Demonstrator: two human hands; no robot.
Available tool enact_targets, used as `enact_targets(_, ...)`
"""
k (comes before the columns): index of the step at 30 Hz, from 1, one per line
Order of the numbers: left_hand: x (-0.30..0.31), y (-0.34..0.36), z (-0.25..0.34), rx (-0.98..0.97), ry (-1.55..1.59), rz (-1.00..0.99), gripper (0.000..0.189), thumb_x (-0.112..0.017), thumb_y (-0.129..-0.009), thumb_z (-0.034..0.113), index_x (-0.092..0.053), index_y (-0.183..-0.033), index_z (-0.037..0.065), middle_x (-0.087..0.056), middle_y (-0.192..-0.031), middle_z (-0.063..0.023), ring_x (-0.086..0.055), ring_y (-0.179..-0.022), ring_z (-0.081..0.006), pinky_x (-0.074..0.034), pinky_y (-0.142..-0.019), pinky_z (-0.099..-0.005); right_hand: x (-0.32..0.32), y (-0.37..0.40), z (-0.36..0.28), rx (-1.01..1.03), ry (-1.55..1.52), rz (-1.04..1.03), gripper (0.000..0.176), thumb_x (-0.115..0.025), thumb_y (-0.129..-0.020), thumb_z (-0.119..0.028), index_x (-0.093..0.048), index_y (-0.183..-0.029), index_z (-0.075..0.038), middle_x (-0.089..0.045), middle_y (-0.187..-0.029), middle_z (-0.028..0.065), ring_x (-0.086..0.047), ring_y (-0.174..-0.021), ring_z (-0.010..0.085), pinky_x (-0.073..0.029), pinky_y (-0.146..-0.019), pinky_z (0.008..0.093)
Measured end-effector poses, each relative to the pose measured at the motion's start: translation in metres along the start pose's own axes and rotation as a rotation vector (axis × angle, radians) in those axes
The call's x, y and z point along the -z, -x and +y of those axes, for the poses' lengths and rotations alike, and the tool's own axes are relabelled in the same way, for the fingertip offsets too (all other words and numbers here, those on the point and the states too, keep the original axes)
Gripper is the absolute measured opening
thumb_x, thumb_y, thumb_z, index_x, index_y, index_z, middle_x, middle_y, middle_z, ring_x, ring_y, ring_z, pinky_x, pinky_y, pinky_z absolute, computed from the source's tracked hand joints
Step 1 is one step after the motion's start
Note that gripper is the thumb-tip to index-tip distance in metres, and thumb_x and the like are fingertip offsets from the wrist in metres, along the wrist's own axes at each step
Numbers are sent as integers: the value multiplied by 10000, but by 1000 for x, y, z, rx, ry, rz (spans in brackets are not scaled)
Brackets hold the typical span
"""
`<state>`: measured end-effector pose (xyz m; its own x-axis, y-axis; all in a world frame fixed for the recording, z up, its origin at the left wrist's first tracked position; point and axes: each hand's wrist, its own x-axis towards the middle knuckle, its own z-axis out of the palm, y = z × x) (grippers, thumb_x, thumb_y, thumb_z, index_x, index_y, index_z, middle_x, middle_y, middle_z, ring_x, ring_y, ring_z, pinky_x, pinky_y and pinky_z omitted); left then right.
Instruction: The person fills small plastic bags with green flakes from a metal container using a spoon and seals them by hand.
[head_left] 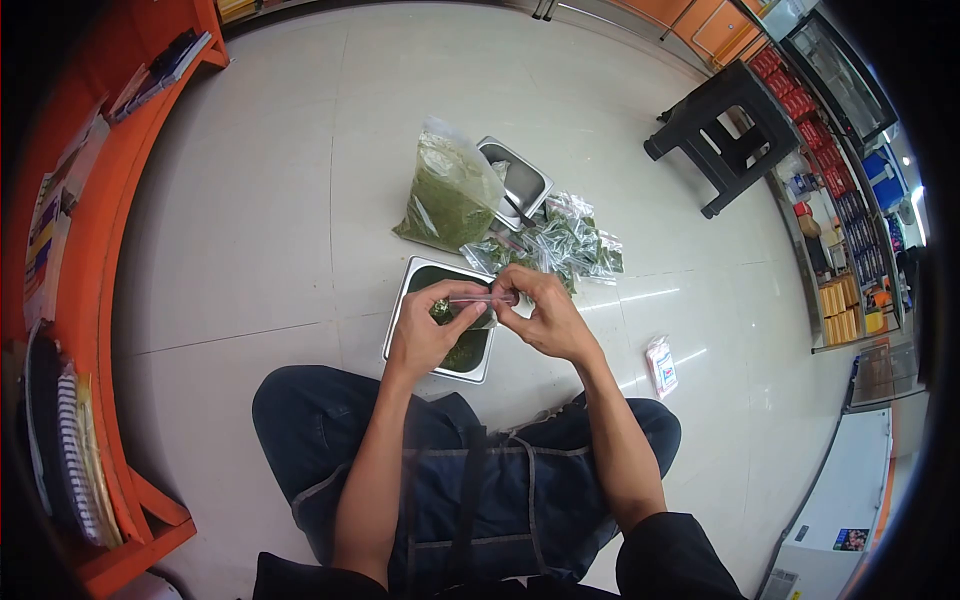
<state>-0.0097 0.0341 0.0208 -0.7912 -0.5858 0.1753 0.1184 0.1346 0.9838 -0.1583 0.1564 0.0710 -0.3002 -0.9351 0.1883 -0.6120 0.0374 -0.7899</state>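
Observation:
My left hand (pixel 432 325) and my right hand (pixel 543 312) pinch the top edge of a small clear bag (pixel 481 299) with a reddish strip. The bag hangs over a metal tray (pixel 397 335) holding green flakes, partly hidden by my left hand. Behind the tray stands a large clear bag of green herb (pixel 447 195). To its right lies a pile of small filled bags (pixel 570 243), beside a second metal tray (pixel 532 178) with a dark handle leaning in it.
A white and pink packet (pixel 661 367) lies on the floor (pixel 250 220) at the right. A black stool (pixel 728 130) stands at the upper right. Orange shelving (pixel 150 160) runs along the left, stocked shelves (pixel 850 210) and a white appliance (pixel 835 500) along the right.

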Motion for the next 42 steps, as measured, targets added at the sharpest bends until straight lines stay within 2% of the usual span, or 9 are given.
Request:
enact_targets(11, 3, 0, -2, -54, -33, 16, 124, -726, -870, 45, -732, -973, -23, -740, -941, -99, -670, -892, -134, -512, -846, -281, -2, 0, -4, -5, -17, -9, 146, -696, -825, -67, -629, -887, 47, -619, -797, 146, -595, -734, 247, -479, -685, 352)
enact_targets(20, 3, 0, 1, 23, 13, 1, 140, -734, -865, 43, -745, -985, -26, -746, -953, -106, -677, -886, -133, -517, -837, -274, -2, -1, -3, 2, 5, 8, 114, -670, -839, -44, -625, -887, 50, -618, -824, 154, -593, -723, 256, -484, -685, 360)
enact_targets(23, 6, -1, 2, -5, -11, -5, 133, -734, -865, 44, -745, -972, -33, -748, -952, -104, -678, -874, -134, -518, -831, -274, -3, -1, -2, -5, 13, 0, 113, -691, -842, -47, -634, -895, 36, -632, -839, 110, -604, -751, 211, -492, -701, 335)
enact_targets(26, 8, -2, 2, -60, -56, -17, 147, -736, -850, 45, -750, -980, -22, -753, -945, -119, -707, -863, -179, -533, -821, -295, -1, -1, -3, 55, 7, 24, 125, -704, -839, -53, -649, -913, 31, -636, -842, 111, -616, -767, 212, -501, -714, 335)
enact_targets(32, 3, -2, -3, -8, 82, -4, 153, -716, -874, 34, -747, -1012, -24, -751, -966, -127, -706, -885, -173, -538, -833, -289, 0, 1, 1, 4, 42, 33, 109, -685, -839, -34, -631, -901, 38, -635, -856, 116, -631, -775, 222, -515, -722, 333)
enact_targets(35, 3, -1, 3, 113, 146, 26, 146, -692, -913, 44, -730, -1006, -63, -733, -952, -130, -697, -836, -153, -539, -798, -268, -1, 2, 4, 20, 6, 63, 86, -667, -843, -19, -617, -888, 35, -628, -845, 121, -622, -760, 222, -509, -709, 330)
enact_targets(36, 2, -1, 2, 108, 154, 15, 146, -692, -913, 44, -730, -1006, -63, -733, -952, -130, -697, -836, -153, -539, -798, -268, -1, 2, 4, 31, -14, 64, 82, -667, -846, -18, -616, -886, 33, -627, -839, 121, -619, -755, 221, -507, -704, 330)
enact_targets(37, 4, -2, -1, 73, 120, 31, 133, -687, -915, 39, -729, -990, -63, -731, -951, -129, -701, -834, -161, -544, -791, -272, -1, 1, 4, 45, -17, 66, 120, -671, -850, -57, -611, -876, 43, -608, -808, 151, -619, -741, 279, -496, -684, 367)
enact_targets(42, 7, -1, -2, 45, 117, 59, 103, -674, -913, 15, -738, -963, -49, -732, -977, -134, -712, -837, -173, -550, -798, -276, 10, 1, 4, 20, -23, 70, 142, -718, -838, -86, -652, -874, 34, -635, -796, 135, -608, -722, 251, -485, -666, 350)
